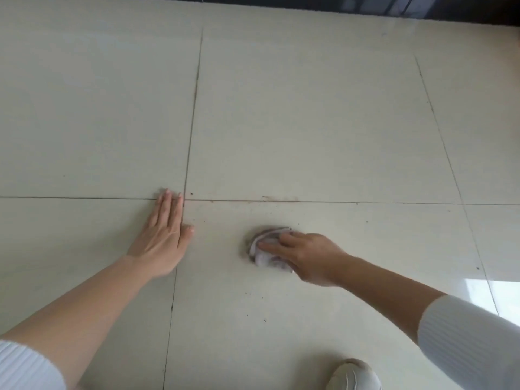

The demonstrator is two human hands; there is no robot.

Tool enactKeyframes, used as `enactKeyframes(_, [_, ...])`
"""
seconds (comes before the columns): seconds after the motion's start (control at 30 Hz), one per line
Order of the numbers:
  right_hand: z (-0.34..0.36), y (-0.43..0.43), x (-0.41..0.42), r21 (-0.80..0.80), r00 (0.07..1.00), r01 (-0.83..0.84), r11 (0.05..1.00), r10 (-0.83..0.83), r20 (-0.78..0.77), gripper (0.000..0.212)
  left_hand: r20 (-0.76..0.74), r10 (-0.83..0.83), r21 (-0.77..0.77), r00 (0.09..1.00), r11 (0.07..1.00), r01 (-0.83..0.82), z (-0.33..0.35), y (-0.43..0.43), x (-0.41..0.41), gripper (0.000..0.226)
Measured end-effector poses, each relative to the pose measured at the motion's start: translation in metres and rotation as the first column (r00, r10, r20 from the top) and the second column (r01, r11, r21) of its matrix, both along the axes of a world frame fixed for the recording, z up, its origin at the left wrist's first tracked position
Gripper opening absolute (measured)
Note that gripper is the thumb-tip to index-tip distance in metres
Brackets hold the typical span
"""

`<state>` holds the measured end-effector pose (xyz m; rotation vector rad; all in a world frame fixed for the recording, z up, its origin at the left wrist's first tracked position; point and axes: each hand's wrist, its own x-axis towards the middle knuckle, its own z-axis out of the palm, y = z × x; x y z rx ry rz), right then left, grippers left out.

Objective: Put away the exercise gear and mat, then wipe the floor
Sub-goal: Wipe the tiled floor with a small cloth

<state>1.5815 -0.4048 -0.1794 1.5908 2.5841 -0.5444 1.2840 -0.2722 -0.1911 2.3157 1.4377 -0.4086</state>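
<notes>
Floor (pixel 309 108): pale cream tiles w/ thin dark grout lines, fills nearly the whole frame.

Left hand (pixel 164 237), lower left of centre, lies palm-down flat on the floor. Its fingers (pixel 167 206) are straight & pressed together, thumb a bit out to the side. The tips reach the spot where two grout lines cross. The bare forearm runs back to the lower left corner & ends in a white ribbed left sleeve (pixel 25 367).

Right hand (pixel 309 258), just right of centre & low, holds a crumpled cloth (pixel 266 258) down on the floor. The cloth is whitish-lilac w/ grey folds, bunched into a small wad. The fingers (pixel 271 244) of this hand are curled over the top of the wad; can't tell where the thumb sits. The arm comes in from the lower right, w/ a white ribbed right sleeve (pixel 472 342) over the upper forearm.

The hands are well apart, both on the tile row below the horizontal grout line. On that line, just above the cloth, is a brownish smear (pixel 281 198). Small dark specks (pixel 264 320) are scattered on the tile around & below the cloth.

Bottom edge, right of centre: toe of a white shoe (pixel 353 374). Top edge, right: a dark strip (pixel 365 7), blurred, can't tell what it is. Right edge, low: a bright reflection (pixel 492 296).
</notes>
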Motion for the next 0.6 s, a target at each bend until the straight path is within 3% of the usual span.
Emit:
enactKeyframes(0.07, [0.002,0.027,0.018,0.051,0.949,0.309,0.95,-0.311,0.041,0.065,-0.021,0.046,-0.01,0.999,0.999,-0.046,-0.003,-0.003,-0.009,0.076])
enactKeyframes(0.13, [0.002,0.058,0.034,0.091,0.822,0.558,0.825,-0.565,0.076,0.061,-0.021,0.051,0.009,0.998,0.999,-0.051,-0.008,-0.001,-0.011,0.084])
enactKeyframes(0.23, [-0.001,0.095,0.041,0.076,0.674,0.732,0.677,-0.736,0.064,0.055,-0.013,0.035,0.019,0.999,0.999,-0.035,-0.014,0.002,-0.012,0.092])
enactKeyframes(0.3, [-0.004,0.103,0.03,0.045,0.634,0.77,0.637,-0.771,0.063,0.053,-0.003,0.031,0.036,1.0,0.999,-0.031,-0.016,0.002,-0.013,0.093])
enactKeyframes(0.4, [0.001,0.089,-0.002,0.061,0.75,0.657,0.751,-0.66,0.04,0.059,0.023,0.031,0.072,0.999,0.997,-0.033,-0.013,0.001,-0.013,0.092])
enactKeyframes(0.5, [0.003,0.052,-0.044,0.072,0.907,0.42,0.905,-0.416,-0.065,0.072,0.063,-0.01,0.132,0.998,0.991,0.002,-0.006,0.002,-0.013,0.086])
enactKeyframes(0.6, [-0.005,0.016,-0.077,0.053,0.986,0.147,0.988,-0.142,-0.085,0.078,0.114,0.002,0.157,0.993,0.987,-0.02,0.001,0.014,-0.017,0.075])
